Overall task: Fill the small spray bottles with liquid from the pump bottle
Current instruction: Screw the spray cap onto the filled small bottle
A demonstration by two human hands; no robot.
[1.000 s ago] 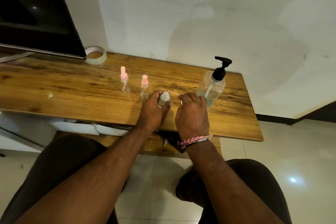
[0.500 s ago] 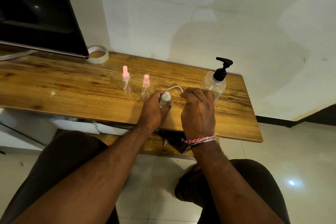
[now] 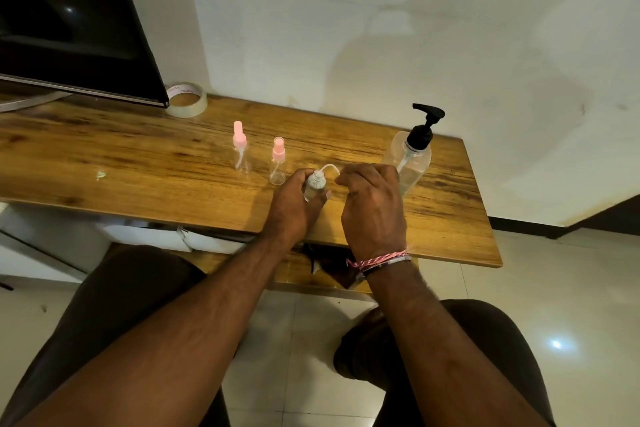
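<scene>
My left hand [image 3: 294, 201] grips a small clear spray bottle [image 3: 314, 186] with no cap on, upright on the wooden table [image 3: 138, 163]. My right hand [image 3: 370, 204] holds the bottle's sprayer top, hidden in the fist; its thin white dip tube [image 3: 329, 168] curves down into the open neck. Two more small spray bottles with pink tops stand behind: one further left [image 3: 240, 152], one nearer [image 3: 277, 163]. The clear pump bottle [image 3: 408, 163] with a black pump head stands just beyond my right hand, part full of liquid.
A roll of tape [image 3: 186, 99] lies at the back by the wall. A dark screen [image 3: 69, 17] stands on the table's far left. A lower shelf [image 3: 301, 274] sits under the table above my knees.
My right hand has lifted and shifted slightly right with the sprayer top, and the dip tube's tip now goes into the neck of the bottle that my left hand keeps still.
</scene>
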